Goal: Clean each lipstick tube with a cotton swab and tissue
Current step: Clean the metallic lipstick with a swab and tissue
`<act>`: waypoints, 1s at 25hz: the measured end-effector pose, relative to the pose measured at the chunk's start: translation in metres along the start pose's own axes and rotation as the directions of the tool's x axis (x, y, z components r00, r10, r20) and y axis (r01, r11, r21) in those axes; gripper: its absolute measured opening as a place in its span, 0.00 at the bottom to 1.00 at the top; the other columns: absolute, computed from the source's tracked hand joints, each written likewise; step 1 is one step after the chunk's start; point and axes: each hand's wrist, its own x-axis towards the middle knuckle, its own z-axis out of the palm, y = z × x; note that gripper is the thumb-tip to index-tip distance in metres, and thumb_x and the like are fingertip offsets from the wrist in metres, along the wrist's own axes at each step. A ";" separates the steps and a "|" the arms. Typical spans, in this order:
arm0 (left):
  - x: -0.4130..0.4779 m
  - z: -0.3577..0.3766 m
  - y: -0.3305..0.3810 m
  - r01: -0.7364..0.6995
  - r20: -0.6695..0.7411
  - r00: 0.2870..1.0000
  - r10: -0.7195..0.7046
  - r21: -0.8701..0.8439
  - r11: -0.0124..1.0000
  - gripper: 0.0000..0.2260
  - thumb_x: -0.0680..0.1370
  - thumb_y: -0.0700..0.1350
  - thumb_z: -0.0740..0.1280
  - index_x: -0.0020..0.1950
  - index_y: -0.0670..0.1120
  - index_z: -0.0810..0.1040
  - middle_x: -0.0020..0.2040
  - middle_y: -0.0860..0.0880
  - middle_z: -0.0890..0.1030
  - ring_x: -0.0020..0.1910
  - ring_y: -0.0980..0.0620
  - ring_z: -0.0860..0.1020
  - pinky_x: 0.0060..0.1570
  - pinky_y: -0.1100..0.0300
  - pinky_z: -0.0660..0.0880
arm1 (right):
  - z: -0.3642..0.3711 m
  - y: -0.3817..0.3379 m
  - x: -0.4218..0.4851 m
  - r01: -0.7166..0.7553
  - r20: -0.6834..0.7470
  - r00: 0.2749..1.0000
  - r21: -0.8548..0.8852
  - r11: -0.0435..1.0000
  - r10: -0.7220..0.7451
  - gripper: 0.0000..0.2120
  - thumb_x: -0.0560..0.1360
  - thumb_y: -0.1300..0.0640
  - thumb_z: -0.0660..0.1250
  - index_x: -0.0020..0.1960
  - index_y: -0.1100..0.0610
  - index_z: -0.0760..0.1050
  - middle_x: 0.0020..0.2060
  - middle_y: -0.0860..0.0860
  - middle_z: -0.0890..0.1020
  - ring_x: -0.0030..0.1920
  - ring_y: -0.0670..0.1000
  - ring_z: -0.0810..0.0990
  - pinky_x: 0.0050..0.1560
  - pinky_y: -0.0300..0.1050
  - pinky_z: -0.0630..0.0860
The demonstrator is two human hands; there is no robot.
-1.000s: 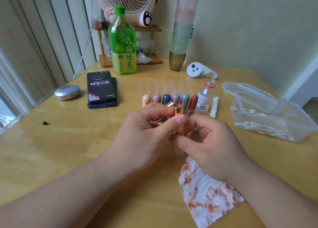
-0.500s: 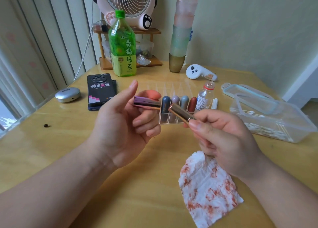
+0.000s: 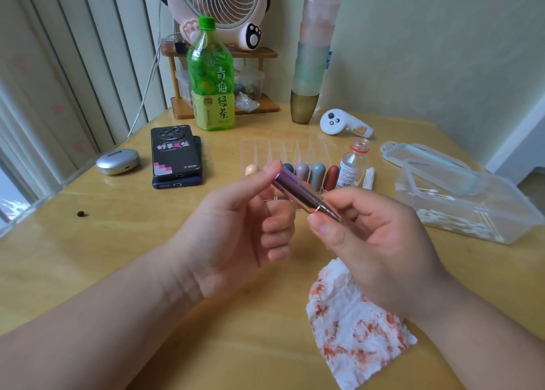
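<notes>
Mid-frame above the surface point(image 3: 88, 257), the left hand point(image 3: 236, 230) pinches the cap end and the right hand point(image 3: 368, 242) pinches the base of the purple lipstick tube point(image 3: 298, 192). Pushing straight along its axis should probably seat the cap cleanly, without smearing.

Left hand point(image 3: 236, 227) and right hand point(image 3: 374, 248) hold one purple metallic lipstick tube point(image 3: 298, 193) above the wooden table point(image 3: 88, 257), left fingertips at its far end, right fingers pinching its near end. Tube tilted. Red-stained tissue point(image 3: 354, 330) lies flat below the right hand.
</notes>
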 end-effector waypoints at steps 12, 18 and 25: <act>-0.007 0.016 -0.005 0.200 0.248 0.959 -0.134 -0.263 0.944 0.26 0.77 0.62 0.61 0.56 0.40 0.77 0.52 0.39 0.77 0.49 0.43 0.77 0.60 0.46 0.70 | 0.014 -0.001 0.000 0.158 -0.077 0.976 -0.381 0.911 -0.201 0.03 0.74 0.57 0.73 0.46 0.55 0.82 0.38 0.47 0.76 0.44 0.52 0.75 0.41 0.35 0.69; -0.008 0.024 -0.007 0.173 -0.049 0.985 -0.167 0.199 0.964 0.31 0.72 0.64 0.63 0.56 0.36 0.78 0.44 0.38 0.77 0.37 0.44 0.76 0.40 0.53 0.75 | 0.015 -0.002 -0.008 0.082 -0.119 0.986 -0.251 0.965 -0.115 0.28 0.71 0.57 0.74 0.69 0.49 0.71 0.43 0.46 0.81 0.41 0.52 0.78 0.42 0.41 0.75; -0.005 0.013 -0.022 0.033 -0.136 0.990 0.032 0.451 0.892 0.45 0.68 0.80 0.46 0.48 0.41 0.80 0.39 0.40 0.79 0.34 0.38 0.80 0.34 0.51 0.76 | 0.002 -0.020 0.014 -0.004 -0.155 0.988 -0.152 0.988 -0.020 0.21 0.72 0.65 0.74 0.61 0.50 0.77 0.39 0.52 0.84 0.34 0.51 0.82 0.34 0.49 0.81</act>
